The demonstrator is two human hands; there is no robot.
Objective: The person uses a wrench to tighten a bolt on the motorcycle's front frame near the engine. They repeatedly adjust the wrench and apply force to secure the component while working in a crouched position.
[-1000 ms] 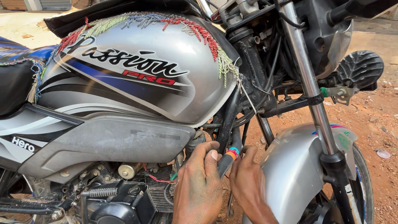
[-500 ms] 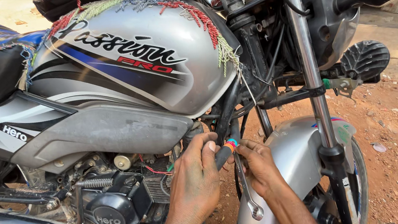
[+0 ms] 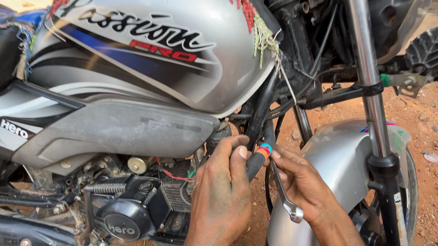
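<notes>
**Spotter:** Where do you have things?

**Operator:** My left hand (image 3: 219,195) is at 7 o'clock from the band (image 3: 264,149), the striped wrap on the black tube (image 3: 261,106) that runs down under the tank (image 3: 165,51). Its grip is curled round the tube, thumb pressed on top just beside the band. My right hand (image 3: 307,184) sits at 5 o'clock from the band, its grip pinching the spanner (image 3: 291,210).

**Spotter:** How does the spanner lie?

**Operator:** Nearly upright. The free ring end hangs toward 6 o'clock, in front of the mudguard (image 3: 339,152). The upper end goes in behind the tube at 12 o'clock from my fingers, and I can't see what it sits on.

**Spotter:** Then I'd feel for the seat before loading it. If the head isn't square on the fastener, it will probably slip and round it.

**Operator:** Agreed. I'd let the left grip brace the tube, so the pull goes into the fastener and not the frame.

**Spotter:** What about room?

**Operator:** It looks tight. The fork (image 3: 367,66) is at 3 o'clock of my right hand, the engine (image 3: 125,218) at 9 o'clock of my left, and a red wire (image 3: 172,176) runs near my left knuckles. Short swings would suit, I think, re-seating each time.

**Spotter:** And your hold on the shaft?

**Operator:** It's up near the working end. I judge a lower hold, toward the ring, would give more leverage, with the wrist kept off the mudguard edge
</notes>
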